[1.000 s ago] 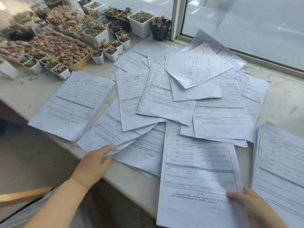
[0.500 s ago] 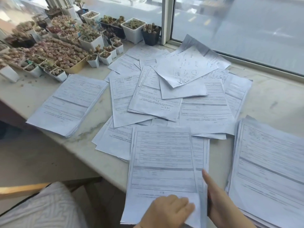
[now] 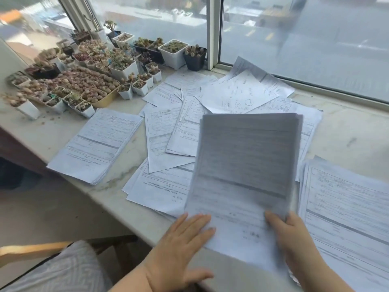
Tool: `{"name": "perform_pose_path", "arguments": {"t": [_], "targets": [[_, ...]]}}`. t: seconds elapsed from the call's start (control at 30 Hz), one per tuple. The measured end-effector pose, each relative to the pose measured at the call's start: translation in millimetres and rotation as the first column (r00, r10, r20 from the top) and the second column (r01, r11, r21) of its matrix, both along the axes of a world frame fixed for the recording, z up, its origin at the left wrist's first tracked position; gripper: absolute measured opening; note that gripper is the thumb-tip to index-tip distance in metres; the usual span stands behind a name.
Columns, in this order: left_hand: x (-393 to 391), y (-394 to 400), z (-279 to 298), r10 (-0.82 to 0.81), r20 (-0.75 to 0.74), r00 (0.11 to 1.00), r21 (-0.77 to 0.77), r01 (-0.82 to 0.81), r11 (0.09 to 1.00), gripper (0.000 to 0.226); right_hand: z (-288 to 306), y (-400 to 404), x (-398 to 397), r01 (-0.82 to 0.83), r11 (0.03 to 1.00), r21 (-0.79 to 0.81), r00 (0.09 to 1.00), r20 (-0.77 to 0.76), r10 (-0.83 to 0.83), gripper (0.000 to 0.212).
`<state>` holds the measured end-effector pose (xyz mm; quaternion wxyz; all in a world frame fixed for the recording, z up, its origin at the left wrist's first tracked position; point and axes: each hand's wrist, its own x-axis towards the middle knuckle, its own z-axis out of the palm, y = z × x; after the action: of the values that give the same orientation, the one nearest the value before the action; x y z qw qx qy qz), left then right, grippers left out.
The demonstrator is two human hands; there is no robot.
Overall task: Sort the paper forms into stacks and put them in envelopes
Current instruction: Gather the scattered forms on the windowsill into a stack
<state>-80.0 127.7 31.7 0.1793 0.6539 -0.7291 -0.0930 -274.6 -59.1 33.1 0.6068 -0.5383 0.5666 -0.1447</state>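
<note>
Head view: blurred, raised sheaf of forms (image 3: pixel 244 165).

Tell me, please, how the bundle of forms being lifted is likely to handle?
Probably floppy: the bundle of forms is thin paper, gripped only at its lower edge by the right hand. Its sheets may fan apart, since their top edges already sit uneven. It likely feels light.

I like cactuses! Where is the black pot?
In the head view, the black pot sits at the back of the sill against the window post, right of a white pot.
</note>
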Motion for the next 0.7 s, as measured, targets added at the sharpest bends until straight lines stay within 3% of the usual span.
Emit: {"name": "perform_pose_path", "arguments": {"t": [0.03,0.07,0.1,0.17,0.23,0.3,0.43,0.53,0.6,0.7], "targets": [[15,-8,-7,0.298,0.177,0.938,-0.102,-0.284,0.953,0.065,-1,-15,1,0.043,0.999,-0.022,0.998,-0.047,-0.044,0.011],[17,-24,-22,0.233,0.080,0.969,-0.104,-0.224,0.969,0.060,0,-29,1,0.073,0.997,-0.035,0.992,-0.102,-0.077,0.010],[27,-28,-24,0.279,-0.048,0.959,-0.093,-0.283,0.955,0.056,-1,-41,2,0.096,0.994,-0.051,0.983,-0.155,-0.103,0.010],[59,-34,-22,0.446,-0.125,0.886,-0.038,-0.454,0.890,0.053,-4,-59,1,0.112,0.990,-0.085,0.964,-0.231,-0.129,0.011],[89,-72,-19,0.607,-0.256,0.752,0.084,-0.608,0.789,0.053,-7,-68,1,0.133,0.987,-0.085,0.949,-0.277,-0.152,0.013],[122,-104,-27,0.778,-0.287,0.559,0.243,-0.743,0.624,0.053,-12,-72,1,0.140,0.986,-0.094,0.941,-0.297,-0.162,0.013],[175,-164,-37,0.910,-0.111,0.399,0.444,-0.799,0.405,0.079,-31,-78,2,0.183,0.980,-0.073,0.920,-0.338,-0.197,0.016],[194,-195,-49,0.930,0.076,0.359,0.513,-0.814,0.272,0.093,-37,-83,3,0.234,0.972,-0.027,0.914,-0.335,-0.230,0.013],[198,-208,-51,0.943,0.073,0.323,0.564,-0.793,0.228,0.086,-34,-85,5,0.255,0.967,0.010,0.921,-0.308,-0.240,0.011],[206,-218,-53,0.901,0.008,0.434,0.581,-0.735,0.349,0.044,-30,-91,6,0.238,0.967,0.091,0.946,-0.248,-0.210,0.011]]}}
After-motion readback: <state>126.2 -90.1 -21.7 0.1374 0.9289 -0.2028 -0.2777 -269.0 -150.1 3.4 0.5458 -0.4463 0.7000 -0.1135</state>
